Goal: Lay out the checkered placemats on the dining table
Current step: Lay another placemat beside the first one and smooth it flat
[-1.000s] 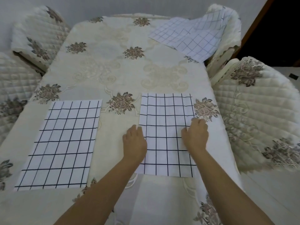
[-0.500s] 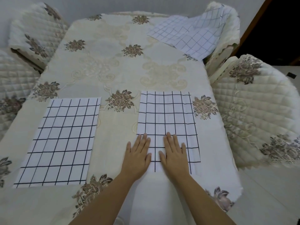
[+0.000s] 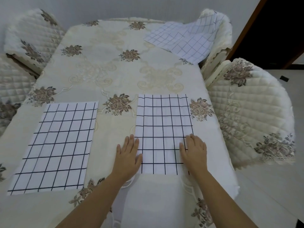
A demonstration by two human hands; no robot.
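The checkered placemat (image 3: 164, 125) under the hands looks thin, light and soft, so it probably slides and wrinkles easily on the embroidered cloth of the worktop (image 3: 115, 76). I judge it is best pinched at its corners or smoothed flat from its side edges. It is white with a dark grid and lies flat at the near right. The left hand (image 3: 128, 155) and right hand (image 3: 194, 152) press its near side edges with fingers (image 3: 131, 142) straight, gripping nothing. A second placemat (image 3: 56, 145) lies flat at the near left. Spare placemats (image 3: 182, 41) are heaped at the far right corner, against a chair (image 3: 220, 38).

Single wide-angle view, worn on the head, set above the near edge of the dining table (image 3: 115, 76); faces 12 o'clock, pitched downward; near tabletop close.
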